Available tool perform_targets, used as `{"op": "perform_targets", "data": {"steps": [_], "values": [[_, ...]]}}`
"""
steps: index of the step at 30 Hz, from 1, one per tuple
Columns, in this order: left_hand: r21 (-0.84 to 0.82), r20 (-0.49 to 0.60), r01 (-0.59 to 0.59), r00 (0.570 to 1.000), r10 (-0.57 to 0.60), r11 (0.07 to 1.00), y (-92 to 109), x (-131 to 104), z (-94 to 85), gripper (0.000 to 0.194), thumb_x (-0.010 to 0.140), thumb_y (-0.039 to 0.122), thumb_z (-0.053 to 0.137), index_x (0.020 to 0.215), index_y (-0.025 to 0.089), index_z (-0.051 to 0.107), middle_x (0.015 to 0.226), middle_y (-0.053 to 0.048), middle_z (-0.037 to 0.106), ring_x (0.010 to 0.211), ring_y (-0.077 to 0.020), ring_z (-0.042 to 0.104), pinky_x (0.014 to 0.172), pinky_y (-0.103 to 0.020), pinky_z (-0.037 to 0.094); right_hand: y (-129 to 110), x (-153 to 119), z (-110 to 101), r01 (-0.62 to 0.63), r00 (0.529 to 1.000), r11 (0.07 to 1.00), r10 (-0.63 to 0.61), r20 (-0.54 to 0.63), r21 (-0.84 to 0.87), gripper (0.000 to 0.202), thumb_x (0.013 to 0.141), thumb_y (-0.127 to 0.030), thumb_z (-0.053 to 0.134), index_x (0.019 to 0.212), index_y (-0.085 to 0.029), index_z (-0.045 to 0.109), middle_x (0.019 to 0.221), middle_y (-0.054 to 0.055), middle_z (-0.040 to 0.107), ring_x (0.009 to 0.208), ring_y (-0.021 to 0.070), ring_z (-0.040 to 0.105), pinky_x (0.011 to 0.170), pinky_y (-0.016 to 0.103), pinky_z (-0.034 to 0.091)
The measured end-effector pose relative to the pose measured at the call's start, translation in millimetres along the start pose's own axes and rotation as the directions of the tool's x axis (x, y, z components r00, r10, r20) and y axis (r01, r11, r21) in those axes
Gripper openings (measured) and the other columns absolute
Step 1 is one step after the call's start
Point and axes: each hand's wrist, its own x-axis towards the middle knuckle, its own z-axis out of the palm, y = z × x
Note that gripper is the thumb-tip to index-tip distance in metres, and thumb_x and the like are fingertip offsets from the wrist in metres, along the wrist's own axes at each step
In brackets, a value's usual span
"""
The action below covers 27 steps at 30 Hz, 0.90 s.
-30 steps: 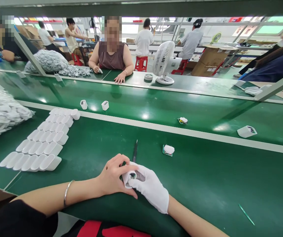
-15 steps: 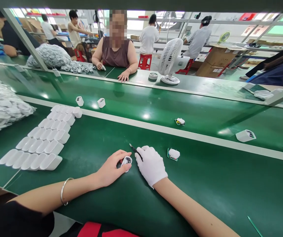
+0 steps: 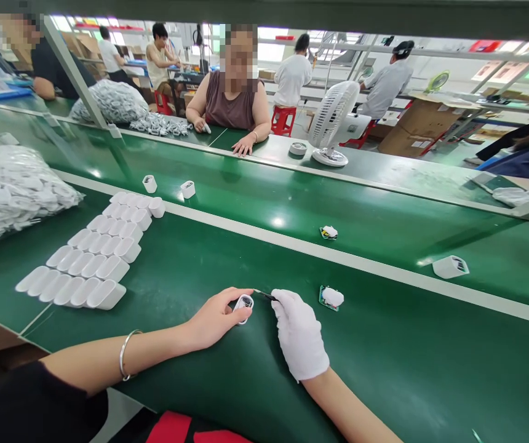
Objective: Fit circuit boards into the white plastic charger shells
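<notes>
My left hand point(image 3: 218, 320), bare and wearing a bangle, grips a small white plastic housing point(image 3: 245, 303) between thumb and fingers. The housing's open end faces up and shows dark parts inside. In a white glove, my right hand point(image 3: 299, 335) pinches slim dark tweezers point(image 3: 265, 295). Their tip points left, close to my left index fingertip and just above the housing's rim. Right of the glove, a small green circuit board point(image 3: 331, 298) with a white block on top lies on the bench.
Rows of white housings point(image 3: 80, 261) stand at left, beside a bag of white parts point(image 3: 15, 191). Past a pale strip point(image 3: 264, 229), a green belt carries a circuit board point(image 3: 328, 232) and several housings point(image 3: 451, 267). Opposite sits a person point(image 3: 232, 101) near a fan point(image 3: 333, 123).
My right hand and the tweezers have drawn back rightward from the housing, and the tweezers lie flatter. Items on the far belt have shifted left relative to the bench. The view has turned slightly.
</notes>
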Motion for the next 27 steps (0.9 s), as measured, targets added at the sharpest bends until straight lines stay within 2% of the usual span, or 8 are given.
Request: {"op": "perform_targets", "data": {"steps": [2, 5, 7, 11, 15, 20, 27], "values": [[0.049, -0.046, -0.035, 0.998, 0.037, 0.998, -1, -2, 1.0, 0.047, 0.083, 0.041, 0.055, 0.126, 0.024, 0.053, 0.111, -0.004, 0.057, 0.055, -0.0066, 0.044, 0.054, -0.022, 0.04, 1, 2, -3, 0.039, 0.998, 0.999, -0.037, -0.059, 0.034, 0.026, 0.094, -0.019, 0.039, 0.101, -0.02, 0.064, 0.089, 0.005, 0.067, 0.074, 0.0164, 0.059, 0.068, 0.029, 0.041], [0.171, -0.139, -0.123, 0.979, 0.148, 0.977, -5, -4, 2.8, 0.069, 0.068, 0.044, 0.073, 0.129, 0.022, 0.049, 0.112, -0.006, 0.056, 0.058, -0.0083, 0.045, 0.055, -0.024, 0.043, -1, 6, -13, 0.061, 0.993, 0.997, -0.057, -0.101, 0.037, 0.025, 0.094, -0.02, 0.042, 0.102, -0.022, 0.066, 0.081, 0.002, 0.067, 0.07, 0.0147, 0.06, 0.07, 0.033, 0.034], [0.223, -0.162, -0.153, 0.968, 0.191, 0.963, -7, -3, 3.0, 0.067, 0.064, 0.037, 0.076, 0.125, 0.022, 0.053, 0.105, -0.005, 0.058, 0.058, -0.0087, 0.045, 0.055, -0.023, 0.043, -4, 9, -19, 0.067, 0.993, 0.995, -0.059, -0.104, 0.077, 0.024, 0.093, -0.021, 0.045, 0.1, -0.024, 0.068, 0.079, 0.001, 0.066, 0.069, 0.0133, 0.06, 0.069, 0.033, 0.03], [0.203, -0.075, -0.189, 0.975, 0.208, 0.961, -7, 2, -2.0, 0.047, 0.069, 0.02, 0.064, 0.116, 0.021, 0.061, 0.093, -0.002, 0.064, 0.062, -0.0103, 0.051, 0.06, -0.023, 0.046, -8, 10, -24, 0.113, 0.99, 0.981, -0.097, -0.106, 0.16, 0.022, 0.09, -0.018, 0.05, 0.093, -0.026, 0.07, 0.074, -0.001, 0.066, 0.066, 0.011, 0.058, 0.068, 0.032, 0.028], [0.233, 0.019, -0.295, 0.954, 0.299, 0.927, -4, 7, -9.4, 0.029, 0.071, 0.018, 0.063, 0.099, 0.021, 0.069, 0.091, -0.002, 0.067, 0.082, -0.0166, 0.059, 0.072, -0.025, 0.048, -12, 11, -25, 0.143, 0.984, 0.985, -0.13, -0.119, 0.101, 0.023, 0.087, -0.012, 0.052, 0.089, -0.026, 0.07, 0.071, -0.003, 0.067, 0.061, 0.0089, 0.055, 0.067, 0.031, 0.027], [0.229, 0.033, -0.319, 0.947, 0.32, 0.92, -4, 9, -11.4, 0.028, 0.072, 0.019, 0.065, 0.099, 0.023, 0.069, 0.091, -0.001, 0.069, 0.085, -0.0177, 0.06, 0.074, -0.026, 0.047, -19, 15, -26, 0.113, 0.988, 0.994, -0.112, -0.108, 0.003, 0.026, 0.083, -0.006, 0.051, 0.082, -0.026, 0.069, 0.068, -0.004, 0.066, 0.059, 0.0083, 0.053, 0.063, 0.032, 0.024], [0.251, 0.091, -0.339, 0.941, 0.327, 0.907, -3, 8, -11.8, 0.029, 0.073, 0.019, 0.064, 0.101, 0.024, 0.069, 0.089, 0.0, 0.069, 0.084, -0.0178, 0.06, 0.073, -0.026, 0.046, -25, 13, -23, 0.196, 0.978, 0.979, -0.2, -0.063, -0.053, 0.031, 0.078, -0.004, 0.051, 0.089, -0.028, 0.068, 0.073, -0.004, 0.066, 0.063, 0.0088, 0.052, 0.064, 0.033, 0.022]]}}
